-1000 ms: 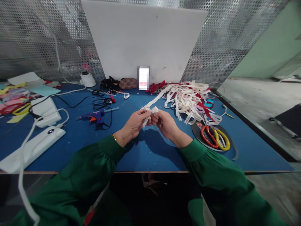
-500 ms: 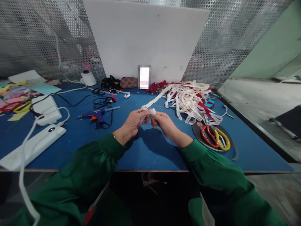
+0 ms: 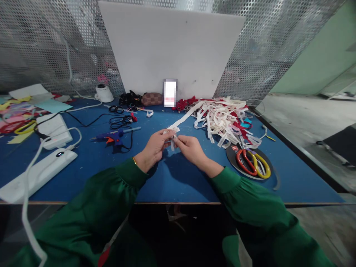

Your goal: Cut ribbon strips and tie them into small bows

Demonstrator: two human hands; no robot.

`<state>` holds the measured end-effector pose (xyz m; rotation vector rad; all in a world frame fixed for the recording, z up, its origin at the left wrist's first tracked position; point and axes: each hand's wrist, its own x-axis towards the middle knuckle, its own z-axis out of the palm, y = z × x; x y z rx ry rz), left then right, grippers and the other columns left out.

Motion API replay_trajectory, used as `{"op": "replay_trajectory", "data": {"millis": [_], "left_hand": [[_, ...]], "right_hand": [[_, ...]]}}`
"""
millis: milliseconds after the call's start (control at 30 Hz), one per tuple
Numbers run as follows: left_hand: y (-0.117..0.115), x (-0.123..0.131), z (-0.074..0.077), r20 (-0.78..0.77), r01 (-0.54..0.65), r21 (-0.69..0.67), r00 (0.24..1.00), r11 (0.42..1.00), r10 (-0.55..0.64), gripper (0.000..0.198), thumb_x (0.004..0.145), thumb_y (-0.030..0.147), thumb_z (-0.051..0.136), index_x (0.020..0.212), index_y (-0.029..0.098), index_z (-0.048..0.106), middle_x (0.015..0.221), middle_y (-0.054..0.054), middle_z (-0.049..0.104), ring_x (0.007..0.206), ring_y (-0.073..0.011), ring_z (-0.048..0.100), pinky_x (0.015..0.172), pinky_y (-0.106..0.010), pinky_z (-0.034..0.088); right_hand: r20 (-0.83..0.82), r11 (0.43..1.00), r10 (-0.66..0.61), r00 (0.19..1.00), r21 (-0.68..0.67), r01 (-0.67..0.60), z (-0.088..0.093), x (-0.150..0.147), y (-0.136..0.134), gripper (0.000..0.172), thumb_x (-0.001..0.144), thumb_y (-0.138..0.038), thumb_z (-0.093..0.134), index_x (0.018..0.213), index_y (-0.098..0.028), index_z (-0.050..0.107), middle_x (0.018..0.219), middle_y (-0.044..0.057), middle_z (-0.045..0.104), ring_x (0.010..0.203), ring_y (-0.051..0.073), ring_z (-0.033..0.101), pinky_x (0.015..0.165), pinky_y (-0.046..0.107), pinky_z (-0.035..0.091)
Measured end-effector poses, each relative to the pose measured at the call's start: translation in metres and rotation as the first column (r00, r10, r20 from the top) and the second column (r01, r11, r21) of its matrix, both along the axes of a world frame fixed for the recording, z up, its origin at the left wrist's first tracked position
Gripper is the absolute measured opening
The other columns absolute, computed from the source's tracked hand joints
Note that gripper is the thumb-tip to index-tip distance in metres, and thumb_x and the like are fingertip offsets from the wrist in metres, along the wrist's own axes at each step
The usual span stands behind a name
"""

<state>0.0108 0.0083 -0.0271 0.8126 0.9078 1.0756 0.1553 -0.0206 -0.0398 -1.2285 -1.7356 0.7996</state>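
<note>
A long white ribbon (image 3: 184,118) runs from the heap of white and red ribbons (image 3: 219,118) at the back right down to my hands. My left hand (image 3: 157,144) is closed on this ribbon, pinching a gathered, folded part between thumb and fingers. Close beside it, my right hand (image 3: 191,148) pinches the same ribbon near its loose end, which hangs between the two hands. Fingers partly cover the folds, so their exact shape is hidden. Both hands are held above the blue table (image 3: 111,178).
To the left lie a blue glue gun (image 3: 114,136), a white power strip (image 3: 41,174) with cables, and coloured paper scraps. Red-and-yellow-handled scissors (image 3: 247,163) rest on a black disc at the right. A lit phone (image 3: 170,92) stands at the back against a white board (image 3: 172,48).
My right hand has shifted slightly left and turned, closer to my left hand. The ribbon's end now hangs down between the hands, where a bunched piece was held before.
</note>
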Motion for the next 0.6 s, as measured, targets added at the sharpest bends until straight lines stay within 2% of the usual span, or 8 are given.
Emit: {"op": "replay_trajectory", "data": {"millis": [67, 133, 267, 367, 433, 500, 600], "left_hand": [[0.000, 0.001, -0.002, 0.005, 0.014, -0.030, 1.000, 0.999, -0.014, 0.031, 0.054, 0.023, 0.090, 0.072, 0.014, 0.067, 0.069, -0.001, 0.064, 0.061, -0.0100, 0.058, 0.057, -0.024, 0.044], [0.001, 0.003, -0.006, -0.017, -0.002, -0.005, 1.000, 1.000, 0.002, 0.030, 0.053, 0.023, 0.090, 0.070, 0.012, 0.068, 0.066, -0.001, 0.063, 0.058, -0.0086, 0.055, 0.055, -0.023, 0.040], [0.004, 0.004, -0.011, -0.054, -0.040, 0.068, 0.998, 0.997, 0.044, 0.032, 0.050, 0.026, 0.091, 0.070, 0.012, 0.070, 0.065, -0.001, 0.064, 0.059, -0.0092, 0.054, 0.057, -0.023, 0.039], [0.006, 0.003, -0.009, -0.065, -0.052, 0.128, 0.996, 0.990, 0.060, 0.032, 0.052, 0.029, 0.090, 0.072, 0.013, 0.071, 0.068, -0.001, 0.065, 0.062, -0.0102, 0.055, 0.061, -0.024, 0.041], [0.006, 0.001, -0.006, -0.082, -0.065, 0.166, 0.993, 0.984, 0.080, 0.030, 0.054, 0.031, 0.088, 0.073, 0.014, 0.071, 0.068, 0.000, 0.065, 0.062, -0.0103, 0.054, 0.061, -0.024, 0.041], [0.005, 0.000, -0.002, -0.119, -0.054, 0.196, 0.990, 0.979, 0.079, 0.029, 0.056, 0.032, 0.087, 0.072, 0.015, 0.071, 0.066, 0.001, 0.063, 0.060, -0.0099, 0.052, 0.059, -0.024, 0.039], [0.001, -0.001, 0.001, -0.171, 0.010, 0.245, 0.985, 0.969, 0.033, 0.026, 0.058, 0.032, 0.086, 0.070, 0.015, 0.071, 0.064, 0.001, 0.062, 0.059, -0.0098, 0.049, 0.058, -0.024, 0.039]], "right_hand": [[0.179, 0.995, -0.010, 0.984, 0.102, -0.008, -0.004, -0.001, -0.002, 0.035, 0.092, -0.034, 0.051, 0.060, -0.020, 0.052, 0.057, -0.002, 0.051, 0.056, 0.012, 0.041, 0.059, 0.028, 0.025], [0.261, 0.989, -0.003, 0.965, 0.142, -0.035, -0.007, -0.003, -0.003, 0.034, 0.092, -0.031, 0.051, 0.060, -0.020, 0.049, 0.060, -0.001, 0.053, 0.057, 0.012, 0.041, 0.059, 0.028, 0.023], [0.279, 0.980, 0.013, 0.960, 0.188, -0.068, -0.007, -0.005, -0.005, 0.032, 0.093, -0.028, 0.050, 0.061, -0.020, 0.047, 0.063, 0.000, 0.054, 0.058, 0.012, 0.041, 0.059, 0.028, 0.023], [0.284, 0.979, -0.056, 0.957, 0.205, -0.003, 0.002, -0.003, -0.008, 0.035, 0.093, -0.033, 0.052, 0.062, -0.020, 0.046, 0.062, 0.000, 0.052, 0.057, 0.012, 0.038, 0.059, 0.029, 0.021], [0.241, 0.968, -0.167, 0.956, 0.226, 0.112, 0.009, 0.001, -0.009, 0.037, 0.093, -0.041, 0.054, 0.062, -0.021, 0.047, 0.060, -0.001, 0.048, 0.056, 0.012, 0.037, 0.059, 0.030, 0.022], [0.111, 0.945, -0.245, 0.963, 0.250, 0.211, 0.014, 0.007, -0.006, 0.033, 0.093, -0.043, 0.054, 0.068, -0.021, 0.053, 0.063, -0.001, 0.049, 0.059, 0.013, 0.041, 0.060, 0.029, 0.026], [-0.085, 0.955, -0.165, 0.983, 0.236, 0.181, 0.016, 0.014, 0.002, 0.019, 0.089, -0.038, 0.061, 0.082, -0.021, 0.062, 0.076, 0.000, 0.058, 0.069, 0.014, 0.049, 0.065, 0.028, 0.035]]}}
